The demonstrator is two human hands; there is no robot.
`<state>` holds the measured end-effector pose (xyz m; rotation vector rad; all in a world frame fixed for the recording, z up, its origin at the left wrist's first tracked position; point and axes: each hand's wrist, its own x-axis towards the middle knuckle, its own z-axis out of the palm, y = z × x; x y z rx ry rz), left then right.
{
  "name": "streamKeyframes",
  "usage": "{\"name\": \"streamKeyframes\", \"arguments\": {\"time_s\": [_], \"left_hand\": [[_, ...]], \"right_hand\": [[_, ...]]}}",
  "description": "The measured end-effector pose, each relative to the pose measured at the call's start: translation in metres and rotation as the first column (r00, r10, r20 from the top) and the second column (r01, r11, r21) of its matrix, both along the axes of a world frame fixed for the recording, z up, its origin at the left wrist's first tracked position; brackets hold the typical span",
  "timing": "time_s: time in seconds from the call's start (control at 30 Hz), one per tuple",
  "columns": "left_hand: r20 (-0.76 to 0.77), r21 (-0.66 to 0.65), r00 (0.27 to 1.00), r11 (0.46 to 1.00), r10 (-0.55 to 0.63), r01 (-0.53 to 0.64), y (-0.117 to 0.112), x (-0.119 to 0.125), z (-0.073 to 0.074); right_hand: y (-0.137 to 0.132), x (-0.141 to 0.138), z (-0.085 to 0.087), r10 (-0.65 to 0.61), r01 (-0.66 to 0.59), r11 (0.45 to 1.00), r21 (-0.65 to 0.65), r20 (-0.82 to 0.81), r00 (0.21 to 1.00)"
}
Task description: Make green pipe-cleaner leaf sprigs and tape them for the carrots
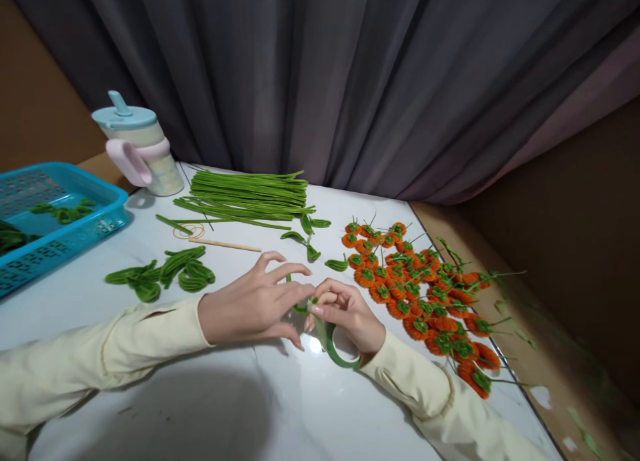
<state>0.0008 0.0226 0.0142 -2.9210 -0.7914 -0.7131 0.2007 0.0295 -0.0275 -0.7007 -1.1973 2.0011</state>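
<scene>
My left hand (pixel 255 305) and my right hand (pixel 347 314) meet over the white table (pixel 210 394), fingertips pinched together on a small green pipe-cleaner piece (pixel 300 307). A roll of green floral tape (pixel 334 351) hangs round my right hand's fingers, with its tape end running up to the pinch. Just to the right lies a heap of several orange pipe-cleaner fruits with green tops (pixel 425 301).
A bundle of straight green pipe cleaners (pixel 250 195) lies at the back. Bent green leaves (pixel 165 274) sit left of my hands, with a wooden stick (pixel 233 245) beyond them. A blue basket (pixel 55 214) and a lidded cup (pixel 140 147) stand at the far left. The table's right edge runs beside the fruits.
</scene>
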Motion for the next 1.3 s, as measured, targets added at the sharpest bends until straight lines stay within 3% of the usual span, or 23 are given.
{"name": "streamKeyframes", "arguments": {"time_s": [0.17,0.47,0.7,1.1,1.2,1.3], "left_hand": [[0.062,0.149,0.996,0.986,0.061,-0.07,-0.002,0.003,-0.017],[0.147,0.322,0.989,0.946,0.004,-0.051,0.0,0.0,-0.017],[0.199,0.323,0.98,0.943,0.022,-0.086,-0.001,0.0,-0.021],[0.227,0.257,0.974,0.965,-0.017,-0.043,0.0,0.0,-0.024],[0.238,0.187,0.971,0.982,-0.02,-0.026,-0.001,0.0,-0.025],[0.286,0.033,0.958,0.999,0.017,-0.027,-0.002,0.001,-0.025]], "right_hand": [[0.001,0.0,0.0,-0.02,0.02,1.0,-0.01,-0.031,0.999],[0.001,0.002,0.002,0.006,-0.006,1.0,-0.001,-0.051,0.999],[0.002,0.003,0.0,0.009,-0.007,1.0,0.026,-0.069,0.998],[0.001,0.002,-0.001,0.008,-0.006,0.999,0.044,-0.052,0.999],[0.0,0.001,-0.001,0.005,-0.003,0.999,0.04,-0.048,0.999],[0.0,0.001,0.0,0.004,-0.002,0.999,0.037,-0.058,0.998]]}}
